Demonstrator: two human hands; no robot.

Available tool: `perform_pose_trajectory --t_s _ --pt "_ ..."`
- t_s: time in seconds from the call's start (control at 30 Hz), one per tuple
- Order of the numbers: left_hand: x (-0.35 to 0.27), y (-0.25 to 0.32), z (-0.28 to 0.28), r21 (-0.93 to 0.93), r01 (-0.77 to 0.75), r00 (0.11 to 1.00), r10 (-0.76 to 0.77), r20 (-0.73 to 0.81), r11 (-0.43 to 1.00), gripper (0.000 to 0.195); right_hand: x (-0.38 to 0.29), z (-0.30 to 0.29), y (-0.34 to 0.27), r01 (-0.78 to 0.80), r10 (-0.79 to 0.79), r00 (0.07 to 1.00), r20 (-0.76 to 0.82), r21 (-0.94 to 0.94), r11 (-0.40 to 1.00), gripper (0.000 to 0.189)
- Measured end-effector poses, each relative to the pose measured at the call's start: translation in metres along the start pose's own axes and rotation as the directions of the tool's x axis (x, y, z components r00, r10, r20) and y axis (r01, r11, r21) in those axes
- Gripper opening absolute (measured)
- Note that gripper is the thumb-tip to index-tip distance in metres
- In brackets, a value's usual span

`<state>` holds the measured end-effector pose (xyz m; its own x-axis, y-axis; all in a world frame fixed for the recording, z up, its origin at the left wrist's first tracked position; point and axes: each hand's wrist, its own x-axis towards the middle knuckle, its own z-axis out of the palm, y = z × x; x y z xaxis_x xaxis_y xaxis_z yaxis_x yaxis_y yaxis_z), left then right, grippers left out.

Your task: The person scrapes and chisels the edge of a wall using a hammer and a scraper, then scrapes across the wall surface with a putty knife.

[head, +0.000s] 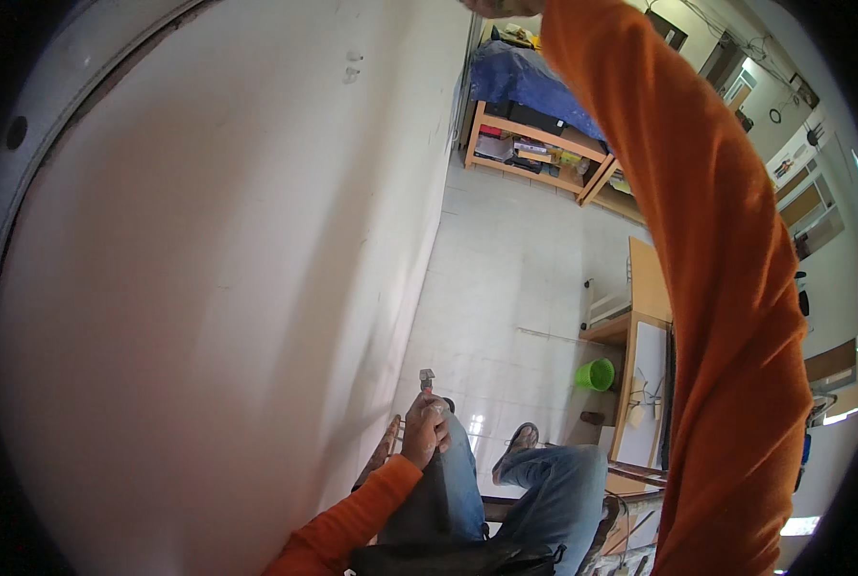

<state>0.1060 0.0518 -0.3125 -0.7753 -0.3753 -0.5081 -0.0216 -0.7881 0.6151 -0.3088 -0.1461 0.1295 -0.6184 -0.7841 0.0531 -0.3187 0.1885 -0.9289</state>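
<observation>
My left hand (426, 430) is closed around a small hand tool (427, 377) with a metal head and a bit of red at its neck; its exact kind is unclear. The hand is low, in front of my left thigh and near the white wall (205, 273). Overhead, my right arm in an orange sleeve reaches up to the top of the view. Only the lower part of my right hand (504, 6) shows there, near the wall's far end. Its fingers are cut off by the picture's edge, so anything in them is hidden.
Paint-spotted bars (382, 450) of a ladder or stand surround my legs. Two small fittings (353, 66) stick to the wall. On the tiled floor (501, 288) below are a green basket (594, 374) and a wooden desk (627, 403). A blue sheet (522, 75) covers a shelf unit (529, 147).
</observation>
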Motion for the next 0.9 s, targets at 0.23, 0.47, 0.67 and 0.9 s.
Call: perform_pose_trajectory --t_s 0.23,0.47,0.67,0.9 --pt "-0.002 -0.001 -0.001 0.003 0.014 1.0 -0.014 0.02 1.0 0.006 -0.016 0.002 0.022 0.036 -0.415 0.888 -0.2 -0.868 0.496 0.036" --pt "0.0 0.001 -0.002 -0.027 0.015 1.0 -0.014 0.021 1.0 0.004 -0.033 0.014 0.001 0.076 -0.537 0.831 -0.142 -0.929 0.362 0.042" --pt "0.001 0.003 -0.001 -0.041 0.028 0.999 -0.026 0.027 0.999 0.005 -0.018 0.007 0.005 0.104 -0.594 0.801 0.068 -0.994 0.026 0.033" --pt "-0.003 0.005 0.0 -0.036 0.037 0.999 -0.036 0.017 0.999 0.006 -0.023 0.006 -0.012 0.093 -0.569 0.817 0.095 -0.995 -0.033 0.032"
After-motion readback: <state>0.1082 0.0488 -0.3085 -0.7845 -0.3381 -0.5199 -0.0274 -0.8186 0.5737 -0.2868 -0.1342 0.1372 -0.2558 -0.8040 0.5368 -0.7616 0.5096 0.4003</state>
